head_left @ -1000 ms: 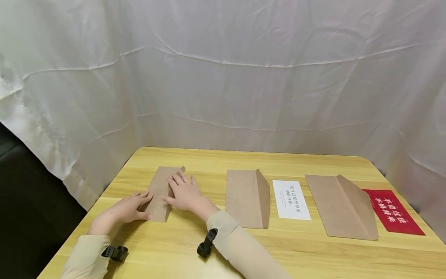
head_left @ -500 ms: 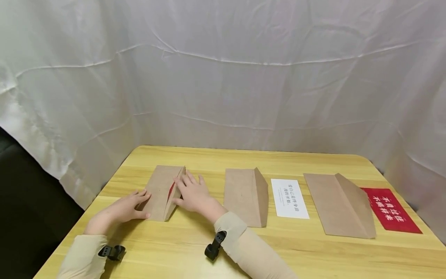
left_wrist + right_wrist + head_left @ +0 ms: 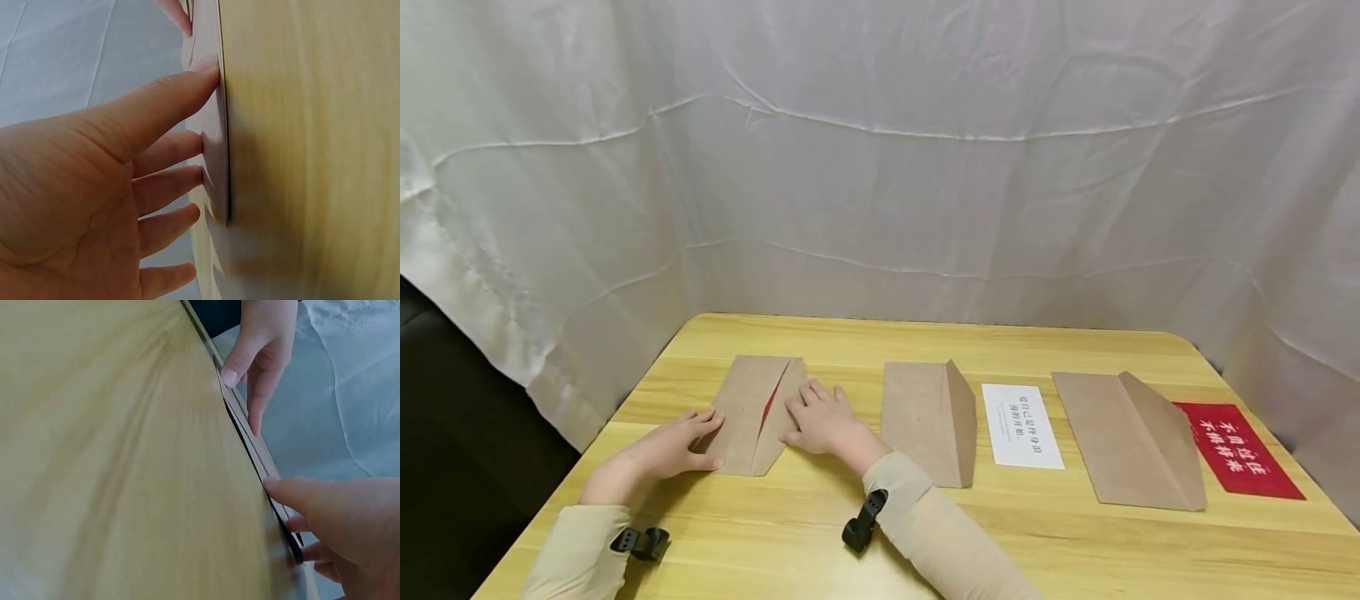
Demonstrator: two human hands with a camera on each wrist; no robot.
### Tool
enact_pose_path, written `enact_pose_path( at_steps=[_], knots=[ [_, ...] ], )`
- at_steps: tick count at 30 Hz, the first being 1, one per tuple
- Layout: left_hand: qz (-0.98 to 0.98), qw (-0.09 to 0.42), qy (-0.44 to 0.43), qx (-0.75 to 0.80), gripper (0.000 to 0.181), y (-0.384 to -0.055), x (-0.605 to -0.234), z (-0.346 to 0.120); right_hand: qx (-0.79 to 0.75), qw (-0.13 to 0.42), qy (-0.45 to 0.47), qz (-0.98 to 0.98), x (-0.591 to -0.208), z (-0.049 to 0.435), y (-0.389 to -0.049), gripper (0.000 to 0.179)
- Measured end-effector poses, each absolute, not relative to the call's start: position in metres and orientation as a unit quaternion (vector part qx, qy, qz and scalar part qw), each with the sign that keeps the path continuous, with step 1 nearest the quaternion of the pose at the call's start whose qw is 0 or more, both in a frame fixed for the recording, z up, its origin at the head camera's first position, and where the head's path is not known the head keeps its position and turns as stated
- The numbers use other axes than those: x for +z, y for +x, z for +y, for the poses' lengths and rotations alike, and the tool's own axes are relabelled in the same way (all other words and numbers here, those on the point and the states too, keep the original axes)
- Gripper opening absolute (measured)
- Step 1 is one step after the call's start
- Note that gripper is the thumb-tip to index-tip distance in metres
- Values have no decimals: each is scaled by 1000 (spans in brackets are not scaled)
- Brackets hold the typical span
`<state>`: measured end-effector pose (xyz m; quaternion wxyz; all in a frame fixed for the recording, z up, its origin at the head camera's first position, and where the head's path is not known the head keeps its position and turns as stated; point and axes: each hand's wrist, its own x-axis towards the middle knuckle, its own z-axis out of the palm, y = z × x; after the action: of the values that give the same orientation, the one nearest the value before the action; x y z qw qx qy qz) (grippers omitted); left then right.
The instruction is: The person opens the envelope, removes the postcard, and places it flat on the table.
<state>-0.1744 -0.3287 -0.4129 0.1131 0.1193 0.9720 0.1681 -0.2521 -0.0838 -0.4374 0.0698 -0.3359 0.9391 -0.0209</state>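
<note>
A brown paper envelope (image 3: 741, 408) lies at the left of the table, its flap (image 3: 781, 417) out to the right. A thin red strip (image 3: 768, 406) shows through its mouth. My left hand (image 3: 673, 446) rests on the envelope's left edge; in the left wrist view the thumb (image 3: 169, 103) and two fingertips touch the paper, fingers spread. My right hand (image 3: 826, 425) touches the flap's outer edge with its fingertips. From the right wrist view, the right thumb (image 3: 297, 490) lies along the flap's near side, with the fingers farther along its edge.
A second brown envelope (image 3: 917, 417) lies mid-table, flap partly raised. To its right are a white printed card (image 3: 1021, 427), a third envelope (image 3: 1105, 442) and a red card (image 3: 1247, 454) partly under that envelope's flap. A pale curtain (image 3: 925, 183) hangs behind the table.
The left envelope's flap has gone from raised to nearly flat, exposing the red strip. My right hand has moved right and lower with it; the left hand has stayed at the envelope's edge.
</note>
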Motion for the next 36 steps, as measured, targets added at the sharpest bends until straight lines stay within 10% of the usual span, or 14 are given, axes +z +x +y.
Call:
enact_pose_path(
  at_steps=[36],
  knots=[
    [987,13,138,81,68,-165,-416,-255,-35,89,-334,938,-437,-82,-257,69]
  ],
)
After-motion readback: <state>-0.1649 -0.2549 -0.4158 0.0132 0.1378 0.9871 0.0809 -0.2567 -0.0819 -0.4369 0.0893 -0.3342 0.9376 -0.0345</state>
